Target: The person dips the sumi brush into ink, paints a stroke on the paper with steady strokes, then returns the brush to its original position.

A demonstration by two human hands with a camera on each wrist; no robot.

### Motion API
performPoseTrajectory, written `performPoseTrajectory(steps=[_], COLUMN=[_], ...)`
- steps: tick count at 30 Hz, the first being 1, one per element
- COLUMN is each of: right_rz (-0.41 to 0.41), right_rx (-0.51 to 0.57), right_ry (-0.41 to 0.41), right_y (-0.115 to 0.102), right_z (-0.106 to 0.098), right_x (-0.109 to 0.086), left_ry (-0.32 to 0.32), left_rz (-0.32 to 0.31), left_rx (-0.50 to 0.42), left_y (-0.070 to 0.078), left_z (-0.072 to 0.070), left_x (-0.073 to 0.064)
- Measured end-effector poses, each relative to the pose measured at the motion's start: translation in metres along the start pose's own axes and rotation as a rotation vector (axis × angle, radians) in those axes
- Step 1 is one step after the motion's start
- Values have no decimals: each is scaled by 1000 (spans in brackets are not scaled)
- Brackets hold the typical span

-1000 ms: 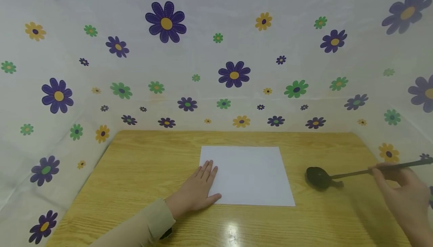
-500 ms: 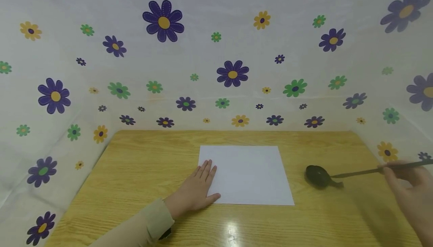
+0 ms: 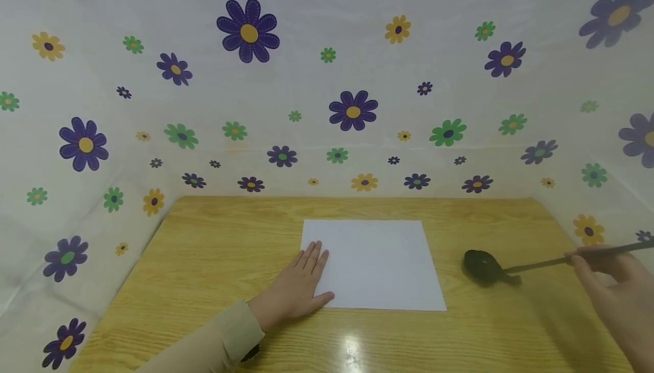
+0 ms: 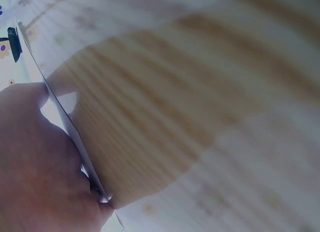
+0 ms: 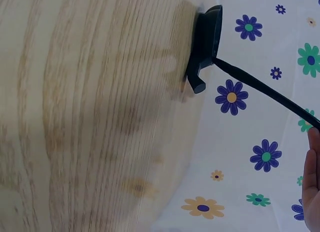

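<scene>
My left hand (image 3: 296, 290) lies flat with its fingers on the left side of a white sheet of paper (image 3: 378, 265). In the left wrist view, the back of that hand (image 4: 42, 157) is seen beside the thin edge of the paper. At the right, my right hand (image 3: 615, 290) holds the long thin handle of a black ladle (image 3: 480, 267) between thumb and fingers. The ladle's bowl is low at the table, with a short stub beside it. The right wrist view shows the ladle (image 5: 206, 39) tilted, and only part of the right hand (image 5: 313, 182) at the frame's edge.
The wooden table (image 3: 225, 248) bears the paper in its middle. White sheeting with a flower print (image 3: 306, 89) stands behind the table and along both sides, close to the right hand and the handle's end.
My right hand has shifted slightly to the right along the handle. The ladle's bowl stays almost where it was, and the left hand has not moved on the paper.
</scene>
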State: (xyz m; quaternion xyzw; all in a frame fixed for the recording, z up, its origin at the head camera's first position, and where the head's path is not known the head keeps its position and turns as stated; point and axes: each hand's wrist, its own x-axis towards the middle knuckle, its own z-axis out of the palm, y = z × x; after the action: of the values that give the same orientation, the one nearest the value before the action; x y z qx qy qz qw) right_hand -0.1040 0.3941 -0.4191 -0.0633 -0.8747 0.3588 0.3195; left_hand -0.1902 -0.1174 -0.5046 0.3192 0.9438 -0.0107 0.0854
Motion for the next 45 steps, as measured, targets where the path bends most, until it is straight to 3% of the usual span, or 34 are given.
performPoseTrajectory(steps=[8, 13, 18, 26, 39, 45], right_rz=[-93, -87, -30, 4, -24, -94], right_rx=[181, 163, 182, 106, 195, 122], right_ry=[61, 68, 74, 4, 75, 97], right_y=[2, 3, -1, -5, 2, 8], right_z=[0, -1, 1, 2, 6, 0], right_x=[3, 4, 2, -4, -4, -2], left_ry=[4, 1, -5, -19, -21, -19], left_rz=[3, -8, -10, -14, -15, -11], left_rx=[8, 17, 24, 42, 45, 39], left_y=[-2, -3, -4, -2, -1, -1], left_z=[2, 4, 5, 3, 2, 1], left_x=[2, 4, 4, 3, 2, 3])
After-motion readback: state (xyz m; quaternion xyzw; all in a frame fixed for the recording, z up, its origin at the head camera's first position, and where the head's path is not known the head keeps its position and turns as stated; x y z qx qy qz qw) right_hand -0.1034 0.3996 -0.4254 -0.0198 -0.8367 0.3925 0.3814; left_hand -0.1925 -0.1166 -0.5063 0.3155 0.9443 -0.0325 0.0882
